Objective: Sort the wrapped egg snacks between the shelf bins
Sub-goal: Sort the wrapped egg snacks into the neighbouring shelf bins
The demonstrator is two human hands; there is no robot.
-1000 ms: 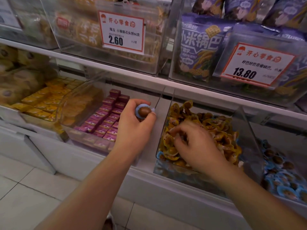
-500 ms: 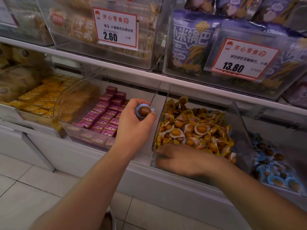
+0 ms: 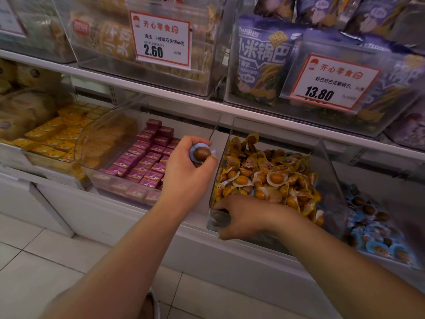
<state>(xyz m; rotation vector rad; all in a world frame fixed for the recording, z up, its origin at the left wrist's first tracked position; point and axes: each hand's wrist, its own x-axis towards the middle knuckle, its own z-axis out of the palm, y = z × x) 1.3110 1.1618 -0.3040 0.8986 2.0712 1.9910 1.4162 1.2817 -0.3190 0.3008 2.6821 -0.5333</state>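
My left hand (image 3: 186, 178) is raised in front of the gap between two bins, fingers shut on one blue-wrapped egg snack (image 3: 201, 153). A clear bin (image 3: 326, 162) right of it is heaped with yellow-wrapped egg snacks (image 3: 271, 178). My right hand (image 3: 243, 215) is low at that bin's front left corner. Its fingers curl down inside the front wall and the thumb stays outside. Whether it holds a snack is hidden. Further right, another bin holds blue-wrapped egg snacks (image 3: 377, 229).
Left of my left hand are a clear bin of purple boxed snacks (image 3: 147, 157) and a tray of yellow boxes (image 3: 57, 134). On the upper shelf (image 3: 161, 88) are bins with price tags 2.60 (image 3: 161, 40) and 13.80 (image 3: 331, 81). White tiled floor (image 3: 46, 261) lies below.
My right hand has come off the top of the yellow pile and dropped to the bin's front left corner. My left hand still holds the blue-wrapped egg in the same place.
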